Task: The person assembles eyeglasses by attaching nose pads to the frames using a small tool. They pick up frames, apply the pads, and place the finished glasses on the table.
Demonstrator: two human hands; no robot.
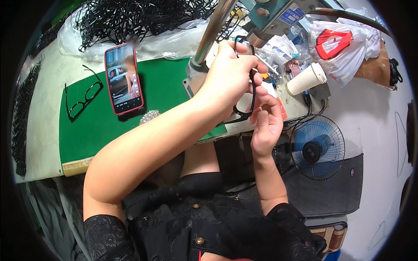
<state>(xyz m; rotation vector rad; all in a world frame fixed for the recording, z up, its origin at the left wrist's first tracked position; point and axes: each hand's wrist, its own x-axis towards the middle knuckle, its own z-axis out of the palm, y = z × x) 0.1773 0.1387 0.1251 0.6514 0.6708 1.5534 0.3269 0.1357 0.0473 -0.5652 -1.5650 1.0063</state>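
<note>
A black eyeglass frame (pixel 254 98) is held up in front of the metal column, tilted nearly upright with its rims one above the other. My left hand (pixel 230 71) is closed round the upper part, its fingertips against the rim. Lower down, my right hand (pixel 267 128) has its fingers curled at the edge of the lower rim; the exact grip is partly hidden. A second black eyeglass frame (pixel 78 103) lies with its temples spread on the green mat (pixel 80 139). Beside it a phone in a red case (pixel 124 82) stands propped, its screen lit.
Behind my left hand rises a teal press (pixel 276 21) with a metal column (pixel 213 35). A heap of black frames (pixel 113 21) lies on plastic at the back. To the right are a white paper cup (pixel 307 79), plastic bags (pixel 344 43), cables and a blue fan (pixel 315 150).
</note>
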